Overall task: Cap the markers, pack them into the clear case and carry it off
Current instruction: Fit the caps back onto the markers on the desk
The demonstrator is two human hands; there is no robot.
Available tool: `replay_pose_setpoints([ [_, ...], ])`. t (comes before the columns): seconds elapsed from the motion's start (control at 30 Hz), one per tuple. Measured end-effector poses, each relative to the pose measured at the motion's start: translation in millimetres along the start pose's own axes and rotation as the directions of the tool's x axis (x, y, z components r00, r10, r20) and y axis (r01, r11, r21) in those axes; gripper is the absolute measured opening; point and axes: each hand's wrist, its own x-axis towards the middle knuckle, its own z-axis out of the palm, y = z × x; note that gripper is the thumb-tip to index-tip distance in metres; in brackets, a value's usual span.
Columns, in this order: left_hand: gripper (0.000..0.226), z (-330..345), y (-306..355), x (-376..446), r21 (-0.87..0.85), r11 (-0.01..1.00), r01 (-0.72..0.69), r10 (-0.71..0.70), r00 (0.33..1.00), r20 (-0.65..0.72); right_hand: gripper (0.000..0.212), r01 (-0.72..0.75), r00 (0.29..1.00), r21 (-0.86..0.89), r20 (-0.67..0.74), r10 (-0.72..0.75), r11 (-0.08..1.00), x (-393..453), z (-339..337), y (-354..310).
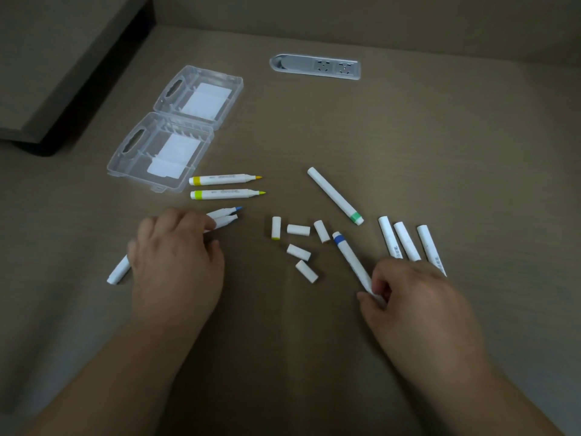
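Left hand [176, 247]: lies palm down on the bench, fingers curled over two uncapped markers [224, 215] whose tips stick out past the fingertips; a white marker end [118, 272] shows at the wrist side.
Right hand [418, 297]: thumb and fingers pinch the near end of the blue-banded marker [350, 262], which slants away toward the caps.
Loose caps [298, 247]: five short white pieces scattered between the two hands, none on a marker.
Capped markers [405, 242]: three lie side by side just beyond the right hand's knuckles; a green-banded marker [334, 195] lies apart, farther back.
Yellow-tipped markers [224, 187]: two, uncapped, parallel, just beside the case's near corner.
Clear case [163, 152]: open flat at far left, both halves up, white cards inside.
Open room: bare bench [471, 152] right of the case and in front of both forearms.
Edges: a dark raised ledge [63, 73] borders the far left; a socket strip [316, 66] is set in the bench at the back.
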Motion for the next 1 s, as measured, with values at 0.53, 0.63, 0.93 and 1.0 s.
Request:
replay_pose_setpoints([
  [0.53,0.007,-14,-2,-6,-0.032,0.995,-0.09,0.093,0.99,0.108,0.013,0.088,0.994,0.102,0.051,-0.094,0.991,13,21,-58],
  [0.63,0.007,-20,13,-17,-0.345,0.934,0.096,-0.015,0.972,0.232,0.013,0.109,0.99,0.122,0.075,-0.119,0.986,19,25,-64],
  [0.93,0.011,1,29,-24,-0.736,0.337,0.587,-0.127,0.803,0.583,0.019,-0.624,0.781,0.747,0.596,0.185,0.229,21,5,-68],
  [1.0,0.012,2,29,-25,-0.753,0.328,0.571,-0.118,0.815,0.567,0.012,-0.739,0.653,0.665,0.747,0.126,-0.109,24,1,-70],
])
